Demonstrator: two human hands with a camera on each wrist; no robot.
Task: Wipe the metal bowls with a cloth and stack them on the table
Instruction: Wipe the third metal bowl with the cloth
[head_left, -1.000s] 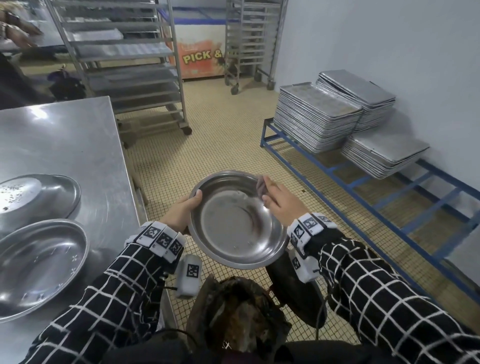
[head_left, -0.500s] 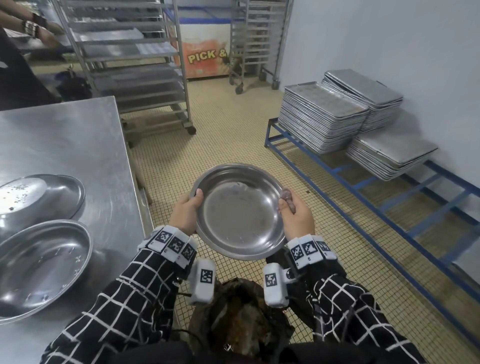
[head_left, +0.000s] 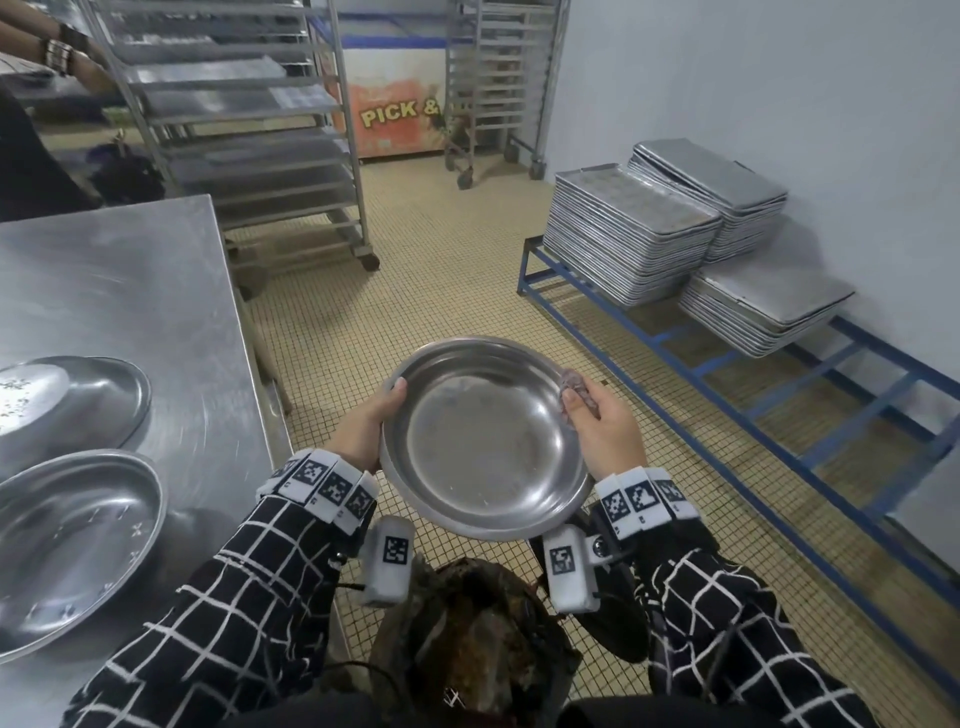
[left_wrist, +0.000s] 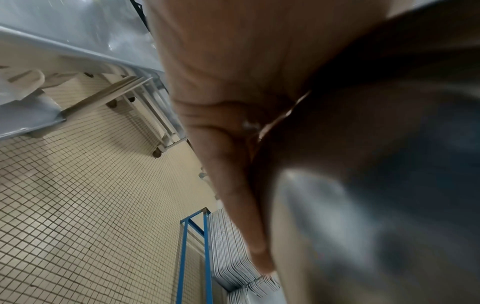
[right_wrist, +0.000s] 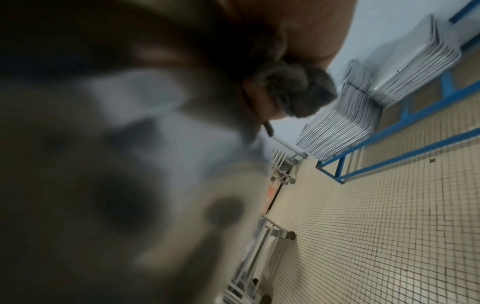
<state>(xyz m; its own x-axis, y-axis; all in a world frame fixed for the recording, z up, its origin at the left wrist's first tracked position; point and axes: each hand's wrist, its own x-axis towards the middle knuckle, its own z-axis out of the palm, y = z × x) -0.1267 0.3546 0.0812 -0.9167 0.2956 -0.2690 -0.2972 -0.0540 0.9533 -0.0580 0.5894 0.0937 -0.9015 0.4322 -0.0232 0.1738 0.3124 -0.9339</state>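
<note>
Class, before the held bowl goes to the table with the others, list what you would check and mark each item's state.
1. Left hand grips the round steel bowl by its rim: ok.
2. Right hand holds the crumpled grey cloth at the opposite rim: ok.
3. Bowl's inside free of marks: cannot tell.
4. Bowl's underside wiped: cannot tell.
5. Two steel bowls lie on the steel table: ok.

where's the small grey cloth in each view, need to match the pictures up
Head: the small grey cloth sits right of centre, pinched by the right hand against the right rim of the round metal bowl.
Left wrist: not in it; only the left hand and the bowl's blurred underside show.
Right wrist: upper middle, bunched at the fingertips.
Shared landmark: the blue metal rack with stacked trays.
</note>
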